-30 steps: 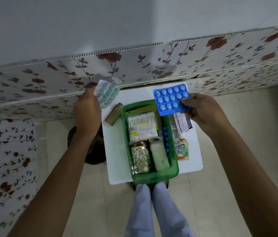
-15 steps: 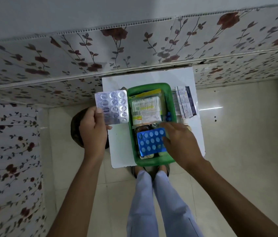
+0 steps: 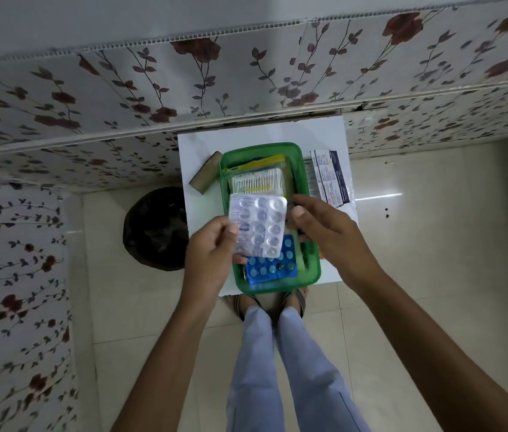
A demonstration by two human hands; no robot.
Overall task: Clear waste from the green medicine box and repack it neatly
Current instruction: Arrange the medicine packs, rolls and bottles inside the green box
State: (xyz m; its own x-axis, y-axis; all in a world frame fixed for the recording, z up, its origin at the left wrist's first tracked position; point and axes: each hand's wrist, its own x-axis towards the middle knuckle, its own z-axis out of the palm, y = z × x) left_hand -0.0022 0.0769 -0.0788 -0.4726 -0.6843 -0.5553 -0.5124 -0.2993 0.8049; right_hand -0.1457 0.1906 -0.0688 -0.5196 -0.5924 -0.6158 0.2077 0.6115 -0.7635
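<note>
Head camera looks straight down, and nearest, at the bottom of the frame, are two legs in light trousers (image 3: 280,369) with sandalled feet (image 3: 293,302) on a pale tiled floor (image 3: 418,244). Just above the feet is a small white table (image 3: 202,207), and the green medicine box (image 3: 310,257) sits on it in the middle of the frame. Both hands are over the box. The left hand (image 3: 212,257) is pinched on the lower left edge of a silver pill strip (image 3: 257,226), thumb on top. The right hand (image 3: 324,232) touches the strip's right edge with its thumb, and its fingers are curled behind, so I cannot tell how tight it grips. The strip hides the middle of the box. Below it, inside the box, lies a blue pill strip (image 3: 273,266). Above it, also inside, is a pack of cotton buds (image 3: 257,182) on a yellow packet (image 3: 262,160). Left of the box on the table lies a brown block (image 3: 204,177). Right of the box lie flat medicine cartons (image 3: 329,177), partly hidden by the right hand. On the floor left of the table stands a dark bin (image 3: 154,229). Farthest, across the top, is a flowered wall panel (image 3: 153,98).
</note>
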